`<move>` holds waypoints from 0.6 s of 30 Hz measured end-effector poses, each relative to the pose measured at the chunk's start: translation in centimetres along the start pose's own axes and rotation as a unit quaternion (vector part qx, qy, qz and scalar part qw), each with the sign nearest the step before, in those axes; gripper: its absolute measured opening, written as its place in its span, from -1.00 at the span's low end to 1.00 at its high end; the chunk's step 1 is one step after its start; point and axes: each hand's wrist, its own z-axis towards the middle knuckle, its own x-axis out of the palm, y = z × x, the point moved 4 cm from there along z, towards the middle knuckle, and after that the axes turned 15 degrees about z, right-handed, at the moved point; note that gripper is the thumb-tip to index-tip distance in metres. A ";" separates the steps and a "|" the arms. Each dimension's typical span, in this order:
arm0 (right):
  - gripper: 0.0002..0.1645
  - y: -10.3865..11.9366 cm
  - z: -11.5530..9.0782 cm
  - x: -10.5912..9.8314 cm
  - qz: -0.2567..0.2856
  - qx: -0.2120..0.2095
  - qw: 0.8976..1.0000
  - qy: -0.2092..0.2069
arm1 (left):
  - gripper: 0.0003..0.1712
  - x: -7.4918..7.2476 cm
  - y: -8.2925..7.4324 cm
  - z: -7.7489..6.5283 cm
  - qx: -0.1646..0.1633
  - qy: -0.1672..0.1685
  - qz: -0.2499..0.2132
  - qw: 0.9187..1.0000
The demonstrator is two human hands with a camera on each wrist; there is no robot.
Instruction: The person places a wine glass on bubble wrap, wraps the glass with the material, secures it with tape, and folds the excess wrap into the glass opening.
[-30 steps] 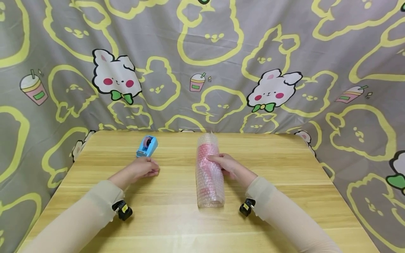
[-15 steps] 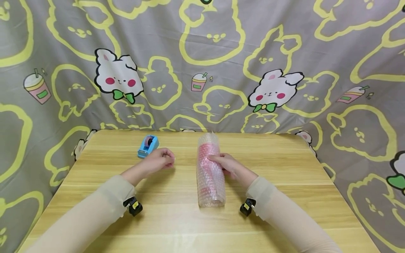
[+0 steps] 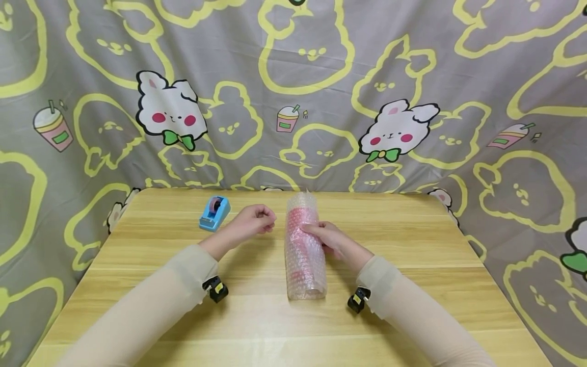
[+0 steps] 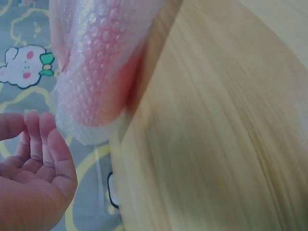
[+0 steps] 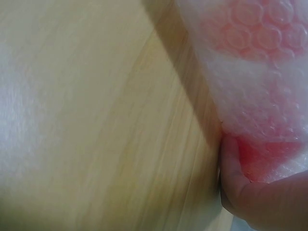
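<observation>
A pink-and-red item wrapped in clear bubble wrap, a long bubble-wrap roll (image 3: 302, 255), lies lengthwise on the table. My right hand (image 3: 331, 238) grips its right side, thumb on top and fingers low at the side; the right wrist view shows this hand (image 5: 262, 192) close against the bubble wrap (image 5: 260, 96). My left hand (image 3: 257, 219) is raised just left of the roll, apart from it. Thumb and fingertips of this hand (image 4: 36, 178) meet in a pinch, with what seems a small bit of clear tape, barely visible, between them.
A blue tape dispenser (image 3: 214, 213) with a pinkish tape roll stands at the back left of the wooden table (image 3: 257, 326). A grey patterned curtain (image 3: 316, 148) hangs behind the table and along both sides.
My left hand has moved right and away from the tape dispenser towards the roll, fingertips still together. My right hand keeps its grip on the bubble-wrap roll, which stays in place.
</observation>
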 end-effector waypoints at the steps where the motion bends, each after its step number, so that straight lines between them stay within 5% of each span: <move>1: -0.23 0.0 0.0 0.0 0.000 -0.001 1.000 0.001 | -0.77 0.1 -0.2 0.2 0.003 0.000 -0.001 1.000; 18: -0.31 0.1 0.0 0.1 0.006 -0.009 1.000 0.017 | -0.85 3.3 -2.5 2.4 0.046 -0.006 -0.024 0.999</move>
